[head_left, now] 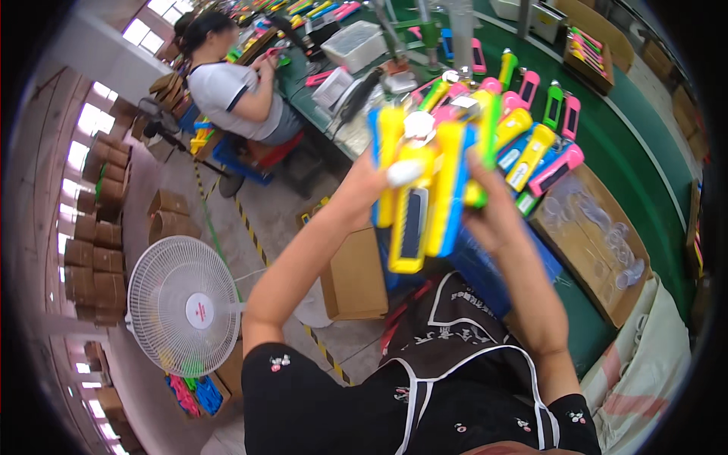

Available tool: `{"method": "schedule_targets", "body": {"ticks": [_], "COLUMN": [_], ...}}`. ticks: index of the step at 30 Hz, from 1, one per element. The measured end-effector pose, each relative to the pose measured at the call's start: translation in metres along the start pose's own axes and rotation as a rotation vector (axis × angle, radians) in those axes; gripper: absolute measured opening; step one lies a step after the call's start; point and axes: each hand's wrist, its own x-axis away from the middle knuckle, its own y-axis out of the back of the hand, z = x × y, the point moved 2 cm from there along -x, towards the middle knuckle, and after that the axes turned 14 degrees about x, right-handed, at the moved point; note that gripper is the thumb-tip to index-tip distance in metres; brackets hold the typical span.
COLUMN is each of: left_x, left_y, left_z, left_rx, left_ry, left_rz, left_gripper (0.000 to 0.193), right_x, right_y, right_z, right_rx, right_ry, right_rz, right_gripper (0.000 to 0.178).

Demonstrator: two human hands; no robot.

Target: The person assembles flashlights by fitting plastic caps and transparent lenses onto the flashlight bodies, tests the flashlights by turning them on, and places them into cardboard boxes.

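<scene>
Both of my hands are raised over the near side of the green worktable, gripping a bundle of long plastic pieces (412, 227) between them. These pieces are mostly yellow, some with blue or green sides, and one shows a dark rectangular panel. My left hand (365, 188) presses in from the left, with a white cover on one fingertip. From the right, my right hand (494, 208) closes round the blue and green side. Motion blurs the bundle, and its pieces hide some fingers. Just beyond lie several similar pieces (529, 158) in yellow, blue, pink and green.
A shallow cardboard tray (570, 254) of clear plastic parts is on the green worktable (641, 178) at right. A white fan (186, 303) stands at left. Beyond it, a co-worker (235, 95) sits at the table. An open carton (355, 277) lies below my left arm.
</scene>
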Motion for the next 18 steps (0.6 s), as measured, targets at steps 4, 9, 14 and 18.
{"method": "schedule_targets", "body": {"ticks": [4,9,14,18], "left_x": [0.119,0.219,0.238,0.241], "left_y": [0.12,0.224,0.277,0.282], "left_z": [0.058,0.151,0.228,0.27], "left_rx": [0.162,0.29,0.356,0.507], "left_ry": [0.108,0.145,0.171,0.143], "left_rz": [-0.238,-0.466,-0.53,-0.561], "left_gripper": [0.071,0.07,0.065,0.06], "right_x": [-0.006,0.007,0.007,-0.004], "right_y": [-0.05,-0.065,-0.027,-0.008], "right_z": [-0.166,-0.304,-0.383,-0.395], "right_rx": [0.104,0.186,0.131,0.221], "right_ry": [-0.152,-0.317,-0.514,-0.601], "right_rz": [0.121,0.206,0.145,0.202], "right_gripper": [0.053,0.052,0.056,0.059]}}
